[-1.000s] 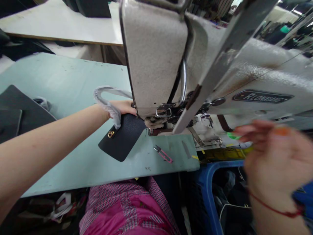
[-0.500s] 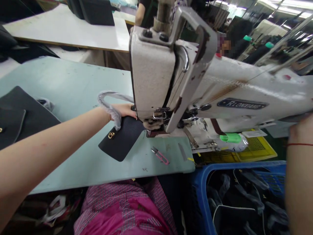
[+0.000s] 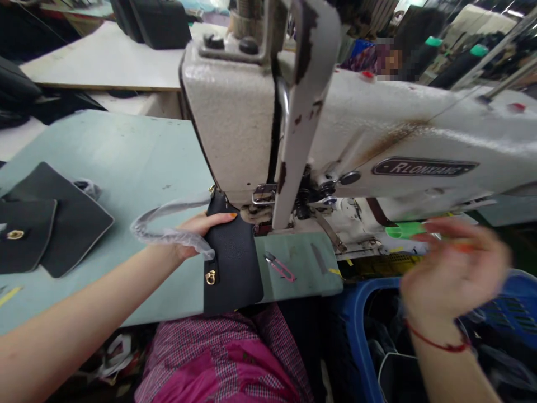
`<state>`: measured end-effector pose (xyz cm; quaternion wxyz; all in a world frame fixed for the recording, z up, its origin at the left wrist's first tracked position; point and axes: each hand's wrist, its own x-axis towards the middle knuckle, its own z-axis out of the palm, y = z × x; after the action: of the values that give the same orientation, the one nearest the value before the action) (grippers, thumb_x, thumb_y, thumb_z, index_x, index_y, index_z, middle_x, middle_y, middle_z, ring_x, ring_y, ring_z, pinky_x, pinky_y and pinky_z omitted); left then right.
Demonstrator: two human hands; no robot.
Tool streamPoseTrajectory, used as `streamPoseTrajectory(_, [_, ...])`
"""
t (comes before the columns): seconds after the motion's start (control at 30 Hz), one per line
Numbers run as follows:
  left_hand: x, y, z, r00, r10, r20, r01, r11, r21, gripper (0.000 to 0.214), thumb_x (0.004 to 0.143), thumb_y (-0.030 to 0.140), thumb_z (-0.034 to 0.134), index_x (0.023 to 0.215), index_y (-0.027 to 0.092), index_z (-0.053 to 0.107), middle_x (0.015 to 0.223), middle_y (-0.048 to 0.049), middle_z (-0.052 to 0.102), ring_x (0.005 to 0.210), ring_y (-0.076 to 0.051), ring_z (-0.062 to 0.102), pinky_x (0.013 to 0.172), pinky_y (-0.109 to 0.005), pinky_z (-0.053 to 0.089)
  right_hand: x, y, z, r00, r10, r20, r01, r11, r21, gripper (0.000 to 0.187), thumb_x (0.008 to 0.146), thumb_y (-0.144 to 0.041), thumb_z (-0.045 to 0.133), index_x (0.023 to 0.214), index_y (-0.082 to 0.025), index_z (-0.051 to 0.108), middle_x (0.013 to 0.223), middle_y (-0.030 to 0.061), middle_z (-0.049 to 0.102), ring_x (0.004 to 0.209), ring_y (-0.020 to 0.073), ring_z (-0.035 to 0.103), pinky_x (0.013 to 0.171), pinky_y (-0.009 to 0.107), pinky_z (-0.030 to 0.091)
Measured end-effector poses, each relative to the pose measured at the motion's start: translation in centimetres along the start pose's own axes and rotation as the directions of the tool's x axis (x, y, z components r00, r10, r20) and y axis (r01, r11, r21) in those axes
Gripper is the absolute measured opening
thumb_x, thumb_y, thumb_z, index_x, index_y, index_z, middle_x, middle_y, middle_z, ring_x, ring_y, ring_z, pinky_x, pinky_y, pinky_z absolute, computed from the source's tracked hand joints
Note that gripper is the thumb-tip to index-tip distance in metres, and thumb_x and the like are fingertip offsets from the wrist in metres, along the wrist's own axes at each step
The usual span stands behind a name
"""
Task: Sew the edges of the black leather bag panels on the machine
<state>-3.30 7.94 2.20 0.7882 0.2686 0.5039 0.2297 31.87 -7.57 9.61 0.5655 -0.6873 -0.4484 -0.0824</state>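
Left arm (image 3: 113,299): stretching forward from lower left
Left hand (image 3: 200,226): gripping, thumb (image 3: 223,218) pointing right
Right forearm (image 3: 455,369): slanting upward
Right hand (image 3: 457,268): hovering, blurring, fingers (image 3: 451,229) curling

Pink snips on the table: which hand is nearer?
Left: the left hand is left of the snips, holding the black bag; the right hand is farther off to their right.

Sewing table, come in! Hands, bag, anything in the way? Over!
Left hand holding black bag, thumb on top. Right hand midair, blurred, grip unclear. Pink snips lying close beside bag.
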Motion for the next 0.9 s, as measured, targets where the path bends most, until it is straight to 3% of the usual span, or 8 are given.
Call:
streamPoseTrajectory(0.03, [-0.1, -0.2, 0.1, 1.000, -0.024, -0.014, 0.024, 0.999, -0.021, 0.024, 0.075, 0.020, 0.076, 0.098, 0.013, 0.074, 0.088, -0.0102, 0.079, 0.074, -0.025, 0.075, 0.069, -0.034, 0.064, -2.8, -1.2, 1.5, 0.955, 0.020, 0.295, -0.058, 0.991, 0.122, 0.035, 0.095, -0.053, 0.051, 0.097, -0.024, 0.072, 0.101, 0.0154, 0.071, 0.083, 0.0226, 0.068, 0.068, 0.039, 0.051])
streamPoseTrajectory(0.07, [-0.3, -0.3, 0.3, 0.999, -0.047, -0.022, 0.047, 0.998, -0.038, 0.021, 0.077, 0.021, 0.074, 0.096, 0.013, 0.075, 0.086, -0.0093, 0.079, 0.072, -0.024, 0.076, 0.068, -0.032, 0.065, -5.3, -2.4, 3.1, 0.794, 0.052, 0.606, -0.204, 0.962, 0.184, 0.031, 0.096, -0.048, 0.052, 0.098, -0.024, 0.073, 0.099, 0.0130, 0.072, 0.080, 0.0217, 0.069, 0.067, 0.036, 0.053])
streamPoseTrajectory(0.1, [-0.4, -0.4, 0.4, 0.997, -0.069, -0.023, 0.068, 0.997, -0.043, 0.018, 0.078, 0.021, 0.073, 0.095, 0.013, 0.075, 0.085, -0.0092, 0.079, 0.070, -0.024, 0.076, 0.068, -0.031, 0.065, -7.4, -3.3, 4.8, 0.625, 0.084, 0.776, -0.366, 0.909, 0.197, 0.032, 0.096, -0.048, 0.052, 0.102, -0.023, 0.072, 0.102, 0.0125, 0.073, 0.082, 0.0221, 0.070, 0.066, 0.034, 0.054])
streamPoseTrajectory(0.17, [-0.7, -0.4, 0.5, 0.997, -0.081, 0.000, 0.081, 0.996, -0.022, 0.017, 0.080, 0.022, 0.071, 0.093, 0.013, 0.076, 0.083, -0.0097, 0.079, 0.069, -0.024, 0.076, 0.068, -0.031, 0.065, -10.4, -4.6, 8.1, 0.385, 0.122, 0.915, -0.581, 0.803, 0.137, 0.040, 0.096, -0.054, 0.051, 0.101, -0.020, 0.071, 0.093, 0.0090, 0.073, 0.074, 0.0201, 0.069, 0.056, 0.028, 0.052])
streamPoseTrajectory(0.23, [-0.9, -0.2, 0.5, 0.998, -0.050, 0.041, 0.049, 0.999, 0.009, 0.019, 0.079, 0.023, 0.072, 0.095, 0.013, 0.075, 0.087, -0.0105, 0.079, 0.071, -0.025, 0.076, 0.071, -0.032, 0.065, -11.7, -5.3, 10.8, 0.292, 0.141, 0.946, -0.702, 0.703, 0.112, 0.047, 0.093, -0.061, 0.050, 0.090, -0.018, 0.068, 0.083, 0.0049, 0.069, 0.063, 0.0164, 0.065, 0.046, 0.024, 0.047])
streamPoseTrajectory(0.3, [-0.9, -0.1, 0.4, 0.996, -0.011, 0.090, 0.008, 0.999, 0.032, 0.021, 0.077, 0.020, 0.074, 0.097, 0.013, 0.075, 0.092, -0.0116, 0.079, 0.076, -0.025, 0.077, 0.073, -0.032, 0.064, -12.0, -5.5, 12.5, 0.280, 0.147, 0.949, -0.740, 0.662, 0.115, 0.049, 0.089, -0.064, 0.054, 0.075, -0.017, 0.062, 0.070, 0.0001, 0.060, 0.052, 0.0121, 0.056, 0.040, 0.021, 0.041])
streamPoseTrajectory(0.43, [-0.4, 0.1, 0.0, 0.992, -0.001, 0.124, -0.008, 0.998, 0.068, 0.020, 0.074, 0.017, 0.075, 0.094, 0.011, 0.076, 0.086, -0.0136, 0.079, 0.071, -0.027, 0.076, 0.073, -0.035, 0.064, -12.1, -6.0, 13.6, 0.290, 0.133, 0.948, -0.710, 0.694, 0.120, 0.051, 0.087, -0.061, 0.058, 0.060, -0.019, 0.049, 0.052, -0.0058, 0.042, 0.042, 0.0086, 0.044, 0.038, 0.020, 0.031])
streamPoseTrajectory(0.9, [1.2, 0.4, -1.0, 0.992, 0.019, 0.127, -0.029, 0.997, 0.077, 0.016, 0.068, 0.018, 0.079, 0.083, 0.014, 0.078, 0.083, -0.0134, 0.078, 0.072, -0.028, 0.075, 0.068, -0.033, 0.064, -12.7, -6.3, 14.2, 0.328, 0.165, 0.930, -0.718, 0.683, 0.133, 0.046, 0.089, -0.050, 0.056, 0.056, -0.020, 0.047, 0.048, -0.0053, 0.040, 0.042, 0.0085, 0.042, 0.039, 0.020, 0.029])
